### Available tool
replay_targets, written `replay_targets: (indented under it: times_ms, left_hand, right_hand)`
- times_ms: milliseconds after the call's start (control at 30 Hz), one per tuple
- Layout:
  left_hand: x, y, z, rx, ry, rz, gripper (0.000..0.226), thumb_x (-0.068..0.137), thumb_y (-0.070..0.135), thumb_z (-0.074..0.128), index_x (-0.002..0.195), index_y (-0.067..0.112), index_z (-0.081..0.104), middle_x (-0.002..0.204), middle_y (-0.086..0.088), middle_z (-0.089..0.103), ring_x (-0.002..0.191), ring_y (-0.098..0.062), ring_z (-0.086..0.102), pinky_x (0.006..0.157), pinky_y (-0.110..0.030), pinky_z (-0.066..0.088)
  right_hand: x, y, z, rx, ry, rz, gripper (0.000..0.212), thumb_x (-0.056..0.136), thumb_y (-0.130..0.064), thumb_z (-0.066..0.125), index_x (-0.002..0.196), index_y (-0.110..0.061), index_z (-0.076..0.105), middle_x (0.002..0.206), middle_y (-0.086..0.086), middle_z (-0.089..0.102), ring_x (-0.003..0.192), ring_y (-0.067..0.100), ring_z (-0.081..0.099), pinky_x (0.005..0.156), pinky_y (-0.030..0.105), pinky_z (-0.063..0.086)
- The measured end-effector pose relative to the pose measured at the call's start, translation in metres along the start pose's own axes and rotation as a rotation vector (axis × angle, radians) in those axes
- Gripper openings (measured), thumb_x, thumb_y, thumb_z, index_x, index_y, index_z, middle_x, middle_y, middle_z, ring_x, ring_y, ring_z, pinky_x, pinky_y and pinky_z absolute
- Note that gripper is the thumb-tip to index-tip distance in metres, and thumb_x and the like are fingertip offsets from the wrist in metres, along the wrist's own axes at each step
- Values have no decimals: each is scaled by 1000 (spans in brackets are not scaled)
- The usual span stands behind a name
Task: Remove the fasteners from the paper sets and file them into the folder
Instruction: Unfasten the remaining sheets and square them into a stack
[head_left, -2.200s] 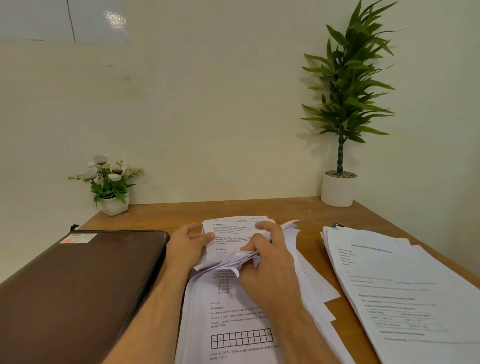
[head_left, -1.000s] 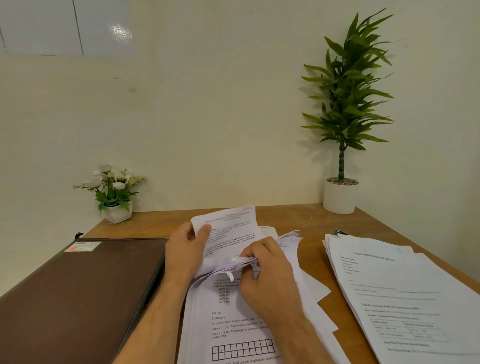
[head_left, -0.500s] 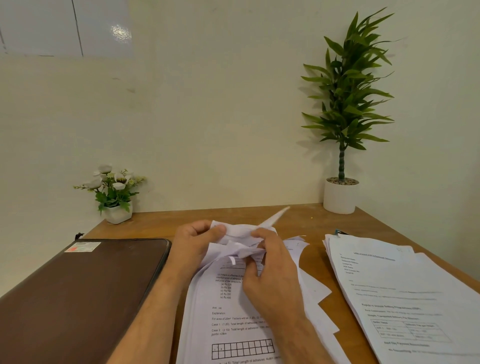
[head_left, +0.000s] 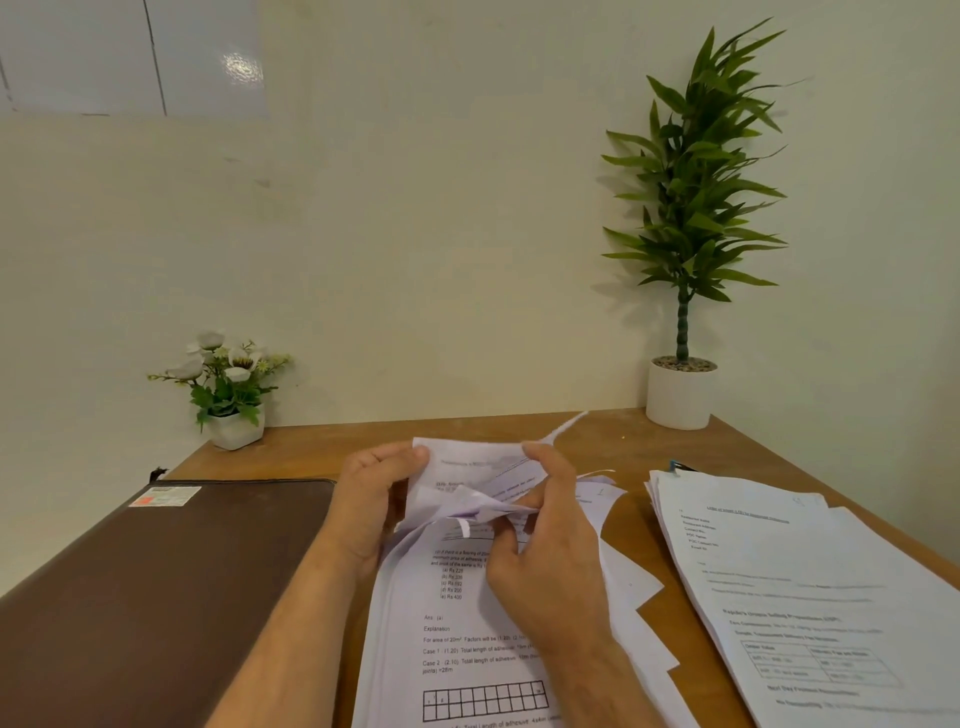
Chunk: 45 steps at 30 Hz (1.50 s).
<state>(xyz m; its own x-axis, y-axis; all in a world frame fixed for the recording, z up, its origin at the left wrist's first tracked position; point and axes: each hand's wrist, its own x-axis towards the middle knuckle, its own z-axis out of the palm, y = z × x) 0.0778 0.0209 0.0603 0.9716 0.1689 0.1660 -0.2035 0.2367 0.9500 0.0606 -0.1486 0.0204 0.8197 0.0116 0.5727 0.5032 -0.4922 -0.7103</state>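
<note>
Both hands, left hand (head_left: 371, 499) and right hand (head_left: 545, 545), pinch the top of the paper set (head_left: 467, 613); thin, floppy sheets likely tear easily, so grip beside the bound corner.

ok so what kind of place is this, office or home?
Probably an office or study desk, though a home setup can't be ruled out: a wooden desk against a plain wall, printed paper stacks, a closed brown folder, and decorative potted plants.
</note>
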Motion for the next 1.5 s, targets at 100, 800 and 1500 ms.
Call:
replay_targets:
  times_ms: [100, 800, 1500]
  left_hand:
    - [-1, 0, 2, 20, -59, -33, 33, 84, 18, 70, 106, -6, 71, 107, -33, 69, 100, -54, 65, 95, -67, 46]
    - [9, -3, 0, -2, 302, 34, 16, 102, 22, 57, 96, 20, 72, 80, 1, 78, 65, -15, 71, 44, -24, 51]
    - [15, -19, -8, 323, 147, 55, 16, 96, 28, 65, 101, 20, 77, 101, 2, 77, 105, -19, 69, 94, -36, 53]
  right_hand:
    - [1, 0, -1, 4, 17, -11, 82, 87, -19, 70, 123, -69, 15, 123, -16, 59, 109, 10, 61, 92, 32, 57]
    - [3, 18, 9, -95, 182, -319, 42, 66, -27, 74, 74, -30, 32, 72, -17, 42, 70, 5, 43, 55, 15, 28]
    - [2, 13, 1, -305, 120, -125, 21, 64, -44, 67, 67, -28, 55, 70, -16, 50, 67, 8, 49, 53, 17, 37]
